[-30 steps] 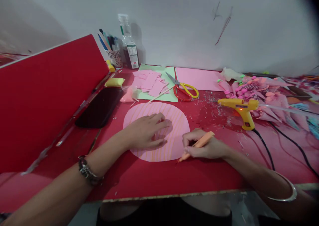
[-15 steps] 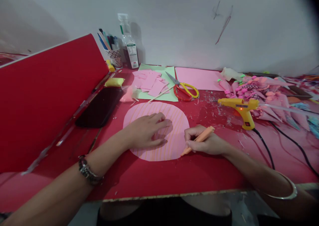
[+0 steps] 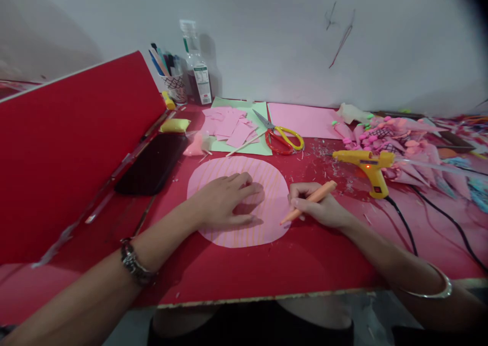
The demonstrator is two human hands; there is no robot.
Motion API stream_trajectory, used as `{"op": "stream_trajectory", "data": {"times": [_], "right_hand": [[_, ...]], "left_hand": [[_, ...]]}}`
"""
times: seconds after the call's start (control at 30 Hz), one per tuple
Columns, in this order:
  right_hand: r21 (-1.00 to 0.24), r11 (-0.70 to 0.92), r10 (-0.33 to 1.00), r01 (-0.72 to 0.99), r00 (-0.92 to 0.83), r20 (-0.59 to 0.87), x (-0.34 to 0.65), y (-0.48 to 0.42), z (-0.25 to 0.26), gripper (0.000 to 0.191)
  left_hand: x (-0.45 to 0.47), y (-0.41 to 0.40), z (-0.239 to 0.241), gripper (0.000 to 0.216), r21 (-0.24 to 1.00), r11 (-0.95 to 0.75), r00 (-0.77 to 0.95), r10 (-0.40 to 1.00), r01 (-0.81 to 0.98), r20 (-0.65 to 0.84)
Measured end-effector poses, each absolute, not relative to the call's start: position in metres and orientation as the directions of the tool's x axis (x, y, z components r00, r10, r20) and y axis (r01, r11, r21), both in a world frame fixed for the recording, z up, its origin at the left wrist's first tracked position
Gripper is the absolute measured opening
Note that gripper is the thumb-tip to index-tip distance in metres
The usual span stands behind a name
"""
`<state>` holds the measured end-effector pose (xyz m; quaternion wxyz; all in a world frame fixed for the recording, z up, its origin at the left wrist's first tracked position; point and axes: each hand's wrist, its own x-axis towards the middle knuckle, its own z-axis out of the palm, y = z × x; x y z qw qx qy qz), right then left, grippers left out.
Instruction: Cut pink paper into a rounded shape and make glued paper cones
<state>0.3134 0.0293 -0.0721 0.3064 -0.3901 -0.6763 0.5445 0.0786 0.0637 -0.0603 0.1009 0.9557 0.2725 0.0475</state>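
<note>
A rounded sheet of pink paper (image 3: 263, 234) with orange stripes lies flat on the red table. My left hand (image 3: 224, 201) rests open on it, fingers spread, covering part of its middle and left. In my right hand (image 3: 320, 206) is an orange marker (image 3: 314, 196), pinched near its tip end. The marker leans up to the right, its tip over the paper's right edge; whether it touches I cannot tell. Beyond the paper, scissors (image 3: 280, 135) with red and yellow handles lie partly on a green sheet (image 3: 263, 145), beside pink paper pieces (image 3: 229, 124).
A yellow glue gun (image 3: 368, 168) with a lit red light sits at right, its black cord (image 3: 404, 221) trailing forward. Pink paper cones (image 3: 423, 157) are heaped behind it. A phone (image 3: 152, 165), a bottle (image 3: 200, 79), a pen cup (image 3: 174, 86) and a red board (image 3: 76, 152) are at left.
My right hand has shifted slightly right and away from me, carrying the marker tip up from the paper's lower right edge. My left hand stays in place on the paper.
</note>
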Motion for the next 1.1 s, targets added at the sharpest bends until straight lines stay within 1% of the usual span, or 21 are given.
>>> {"op": "stream_trajectory", "data": {"times": [0.07,0.13,0.33,0.5,0.63,0.8,0.93,1.1], "right_hand": [[-0.97,0.099,0.831,0.223,-0.555,-0.043,0.313,0.029,-0.071,0.021],[-0.963,0.094,0.8,0.252,-0.595,-0.077,0.311,0.027,-0.07,0.019],[-0.946,0.098,0.779,0.31,-0.615,-0.121,0.308,0.024,-0.068,0.017],[-0.929,0.136,0.804,0.343,-0.587,-0.099,0.308,0.026,-0.068,0.017],[-0.923,0.151,0.868,0.353,-0.495,-0.047,0.31,0.03,-0.07,0.02],[-0.913,0.145,0.946,0.38,-0.324,0.016,0.313,0.037,-0.073,0.02],[-0.902,0.193,0.967,0.386,-0.229,0.109,0.318,0.043,-0.079,0.022],[-0.86,0.222,0.975,0.46,-0.082,0.209,0.319,0.048,-0.085,0.023]], "left_hand": [[0.08,0.062,-0.06,0.065,0.195,-0.827,0.84,0.542,0.527,0.03],[0.08,0.061,-0.061,0.07,0.176,-0.826,0.836,0.548,0.536,0.028],[0.079,0.06,-0.062,0.068,0.188,-0.823,0.834,0.551,0.536,0.034],[0.08,0.06,-0.063,0.068,0.199,-0.823,0.835,0.549,0.532,0.039],[0.08,0.06,-0.063,0.067,0.208,-0.825,0.838,0.544,0.526,0.038],[0.079,0.061,-0.062,0.068,0.197,-0.829,0.842,0.538,0.524,0.024],[0.079,0.061,-0.062,0.069,0.194,-0.828,0.841,0.541,0.526,0.029],[0.079,0.061,-0.063,0.07,0.192,-0.827,0.839,0.543,0.528,0.029]]}}
